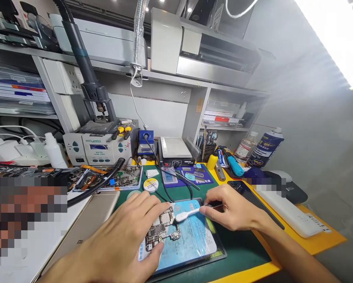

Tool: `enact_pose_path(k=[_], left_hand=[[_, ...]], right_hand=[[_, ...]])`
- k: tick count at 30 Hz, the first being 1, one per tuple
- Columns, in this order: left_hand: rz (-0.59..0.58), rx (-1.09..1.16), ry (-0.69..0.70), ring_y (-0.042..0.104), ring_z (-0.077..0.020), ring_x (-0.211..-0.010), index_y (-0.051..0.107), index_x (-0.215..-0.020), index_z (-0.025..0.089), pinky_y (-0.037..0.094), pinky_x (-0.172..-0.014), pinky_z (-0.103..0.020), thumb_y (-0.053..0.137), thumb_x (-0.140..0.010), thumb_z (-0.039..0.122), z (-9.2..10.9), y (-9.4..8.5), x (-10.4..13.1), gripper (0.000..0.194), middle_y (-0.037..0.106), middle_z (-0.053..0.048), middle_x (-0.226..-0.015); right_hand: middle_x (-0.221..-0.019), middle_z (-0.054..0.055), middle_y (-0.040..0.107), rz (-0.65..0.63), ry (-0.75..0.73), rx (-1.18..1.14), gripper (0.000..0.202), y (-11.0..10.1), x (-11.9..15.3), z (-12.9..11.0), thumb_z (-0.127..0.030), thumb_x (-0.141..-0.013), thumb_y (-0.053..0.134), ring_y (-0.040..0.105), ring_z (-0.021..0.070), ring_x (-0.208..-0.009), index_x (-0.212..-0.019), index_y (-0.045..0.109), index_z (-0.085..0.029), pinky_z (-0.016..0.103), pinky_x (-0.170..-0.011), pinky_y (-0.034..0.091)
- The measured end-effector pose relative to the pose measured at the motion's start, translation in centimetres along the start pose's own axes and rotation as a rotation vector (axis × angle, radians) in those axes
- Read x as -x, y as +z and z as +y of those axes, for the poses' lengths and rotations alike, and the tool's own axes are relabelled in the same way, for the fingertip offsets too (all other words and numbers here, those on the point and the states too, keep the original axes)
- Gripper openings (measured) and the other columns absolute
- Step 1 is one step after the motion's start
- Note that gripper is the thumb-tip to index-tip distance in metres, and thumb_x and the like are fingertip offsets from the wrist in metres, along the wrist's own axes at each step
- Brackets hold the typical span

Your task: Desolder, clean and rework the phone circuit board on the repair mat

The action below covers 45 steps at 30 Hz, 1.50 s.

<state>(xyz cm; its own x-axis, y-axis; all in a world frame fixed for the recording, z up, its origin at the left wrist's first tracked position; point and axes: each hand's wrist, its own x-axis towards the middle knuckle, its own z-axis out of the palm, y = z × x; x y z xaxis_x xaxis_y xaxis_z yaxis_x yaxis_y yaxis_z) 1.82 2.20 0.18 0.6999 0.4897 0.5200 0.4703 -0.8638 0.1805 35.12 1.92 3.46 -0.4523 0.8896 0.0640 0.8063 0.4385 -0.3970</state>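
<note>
A phone circuit board (pixel 157 230) lies on a blue sheet-like pad (pixel 191 236) in front of me. My left hand (pixel 132 220) spans the board's left part, thumb at the near edge and index finger at the far edge, holding it down. Between the thumb and fingers of my right hand (pixel 227 208) is a white toothbrush (pixel 188 214). Its rounded head touches or nearly touches the board's right edge; the bristles are hidden underneath. Beneath the blue pad sits a dark tray-like base (pixel 222 253).
A gold phone back (pixel 105 204) lies left, beside a parts tray (pixel 135 184). Behind stand a hot-air station (pixel 102 147) with a black hose and a flat heating plate (pixel 176 149). Spray can (pixel 264 149), bottle (pixel 247 145) and white power bank (pixel 285 208) are on the right.
</note>
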Motion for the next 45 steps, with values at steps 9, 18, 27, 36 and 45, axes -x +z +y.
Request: enact_pose_path(k=[9,18,27,36,45], left_hand=[[0.056,-0.05,0.035,0.078,-0.026,-0.112,0.061,-0.146,0.029,0.063,-0.098,-0.042,0.066,-0.089,0.024,0.1,0.1,-0.2,0.057,0.08,-0.003,-0.128],[0.07,-0.051,0.028,0.078,-0.0269,-0.114,0.06,-0.147,0.03,0.063,-0.1,-0.044,0.068,-0.088,0.023,0.1,0.0,0.1,0.06,0.079,-0.002,-0.129],[0.042,-0.054,0.033,0.078,-0.0292,-0.117,0.06,-0.148,0.028,0.063,-0.103,-0.047,0.067,-0.089,0.023,-0.1,0.2,0.1,0.06,0.079,-0.005,-0.131],[-0.039,0.013,-0.008,0.074,-0.028,-0.116,0.061,-0.148,0.026,0.061,-0.103,-0.045,0.068,-0.092,0.025,-0.1,0.1,0.0,0.056,0.076,-0.006,-0.129],[-0.064,0.089,-0.087,0.066,-0.0305,-0.126,0.056,-0.154,0.033,0.052,-0.111,-0.049,0.067,-0.096,0.029,-0.3,1.1,0.7,0.059,0.071,-0.004,-0.136]], right_hand=[[-0.069,0.005,0.069,-0.001,0.015,-0.018,0.042,0.1,0.0,0.0,-0.048,-0.1,0.067,0.053,0.0159,-0.064,-0.074,0.076,-0.016,0.032,-0.063,0.035],[-0.067,0.004,0.068,-0.003,0.002,-0.03,0.039,0.1,0.0,0.0,-0.046,-0.099,0.069,0.052,0.0155,-0.063,-0.073,0.076,-0.017,0.031,-0.061,0.035],[-0.069,0.005,0.07,-0.015,-0.003,-0.039,0.041,0.2,0.1,0.0,-0.048,-0.1,0.067,0.054,0.0162,-0.065,-0.074,0.076,-0.017,0.032,-0.063,0.035],[-0.071,0.004,0.066,-0.052,0.017,-0.024,0.045,0.1,0.0,0.0,-0.05,-0.104,0.063,0.051,0.0166,-0.066,-0.072,0.069,-0.018,0.034,-0.064,0.033],[-0.066,-0.003,0.043,-0.058,0.002,-0.008,0.052,0.0,-0.2,0.1,-0.049,-0.109,0.056,0.036,0.015,-0.064,-0.067,0.038,-0.023,0.036,-0.064,0.026]])
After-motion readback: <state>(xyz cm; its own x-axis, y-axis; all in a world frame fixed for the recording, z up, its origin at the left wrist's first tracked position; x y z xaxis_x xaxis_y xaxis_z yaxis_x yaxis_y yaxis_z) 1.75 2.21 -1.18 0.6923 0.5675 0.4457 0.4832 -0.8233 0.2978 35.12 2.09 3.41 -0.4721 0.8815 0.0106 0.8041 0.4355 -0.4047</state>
